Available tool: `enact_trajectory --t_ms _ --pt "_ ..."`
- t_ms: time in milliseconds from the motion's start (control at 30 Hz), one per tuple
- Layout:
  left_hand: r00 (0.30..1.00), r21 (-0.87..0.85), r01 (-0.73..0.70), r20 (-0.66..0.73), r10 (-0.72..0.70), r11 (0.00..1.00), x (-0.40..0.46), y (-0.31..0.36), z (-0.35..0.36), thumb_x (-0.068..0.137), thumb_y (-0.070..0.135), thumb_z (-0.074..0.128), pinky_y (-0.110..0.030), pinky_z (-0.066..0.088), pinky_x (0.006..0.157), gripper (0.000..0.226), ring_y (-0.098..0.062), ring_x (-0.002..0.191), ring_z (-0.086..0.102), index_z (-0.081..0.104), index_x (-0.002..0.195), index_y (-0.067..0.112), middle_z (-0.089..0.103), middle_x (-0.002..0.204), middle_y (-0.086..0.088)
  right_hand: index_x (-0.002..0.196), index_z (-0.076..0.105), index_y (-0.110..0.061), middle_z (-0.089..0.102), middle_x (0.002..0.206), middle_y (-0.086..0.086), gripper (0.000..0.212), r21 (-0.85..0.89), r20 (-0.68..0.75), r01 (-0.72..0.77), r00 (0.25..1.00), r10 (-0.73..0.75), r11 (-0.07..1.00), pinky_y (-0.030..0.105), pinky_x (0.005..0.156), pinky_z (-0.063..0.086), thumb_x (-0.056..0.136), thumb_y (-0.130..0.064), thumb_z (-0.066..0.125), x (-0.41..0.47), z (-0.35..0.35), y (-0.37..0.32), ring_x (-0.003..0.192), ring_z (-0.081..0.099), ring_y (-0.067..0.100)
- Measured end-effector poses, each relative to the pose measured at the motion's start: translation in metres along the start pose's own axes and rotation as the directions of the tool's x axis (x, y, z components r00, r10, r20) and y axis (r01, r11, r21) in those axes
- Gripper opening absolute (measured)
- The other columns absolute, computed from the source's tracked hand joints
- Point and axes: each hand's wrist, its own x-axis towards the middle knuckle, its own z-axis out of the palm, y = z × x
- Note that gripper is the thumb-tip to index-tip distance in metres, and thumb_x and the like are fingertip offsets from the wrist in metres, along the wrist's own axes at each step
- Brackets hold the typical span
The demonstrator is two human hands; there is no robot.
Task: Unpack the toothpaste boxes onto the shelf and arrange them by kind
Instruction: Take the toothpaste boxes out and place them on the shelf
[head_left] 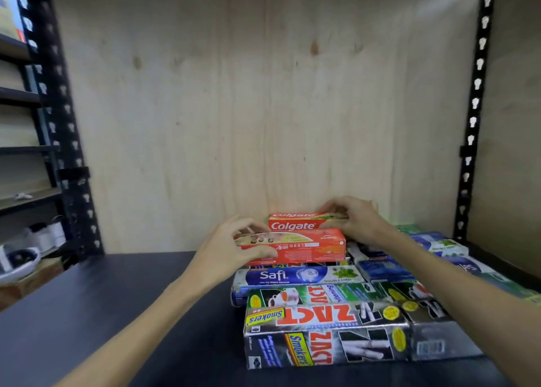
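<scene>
A pile of toothpaste boxes lies on the dark shelf (pixel 102 313), right of centre. Two red Colgate boxes top it. My left hand (pixel 234 249) grips the left end of the nearer Colgate box (pixel 310 247). My right hand (pixel 354 218) holds the right end of the rear Colgate box (pixel 292 222). Under them lies a blue and white Safi box (pixel 298 276). In front sit silver, black and red Zact Smokers boxes (pixel 322 316), stacked, with a green Zact box (pixel 316 295) behind them.
More blue, white and green boxes (pixel 439 246) lie to the right under my right forearm. A plywood back wall (pixel 263 108) closes the bay. Black slotted uprights (pixel 474 108) stand at both sides. A neighbouring rack on the left holds white items (pixel 20 260).
</scene>
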Motion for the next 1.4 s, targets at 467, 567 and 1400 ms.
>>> enact_trajectory --t_ms 467,567,1400 --pt "0.989 -0.452 0.149 0.090 -0.121 0.880 -0.016 -0.014 0.001 0.081 0.019 0.079 -0.031 0.062 0.071 0.041 -0.021 0.098 0.074 0.067 0.120 0.020 0.075 0.111 0.002 0.108 0.072 -0.038 0.072 0.103 -0.017 0.024 0.121 0.061 -0.010 0.998 0.003 0.993 0.034 0.093 0.054 0.085 -0.042 0.076 -0.007 -0.013 0.011 0.097 0.065 0.001" --pt "0.987 -0.447 0.161 0.098 -0.131 0.880 -0.015 -0.014 0.002 0.081 0.021 0.079 -0.033 0.062 0.071 0.040 -0.022 0.098 0.074 0.067 0.119 0.022 0.074 0.111 0.002 0.104 0.072 -0.041 0.074 0.100 -0.016 0.018 0.172 0.049 -0.034 0.998 0.026 0.985 0.037 0.090 0.057 0.087 -0.041 0.074 -0.006 -0.012 0.014 0.095 0.069 0.005" --pt "0.966 -0.128 0.230 -0.092 -0.242 0.965 0.040 -0.022 0.034 0.058 0.046 0.093 -0.023 0.056 0.070 0.083 -0.005 0.089 0.068 0.040 0.118 0.025 0.059 0.108 0.009 0.113 0.066 -0.026 0.069 0.110 0.000 0.033 0.517 0.073 -0.127 0.992 0.105 0.847 0.037 0.078 0.062 0.083 -0.029 0.080 0.012 -0.004 0.003 0.100 0.069 0.018"
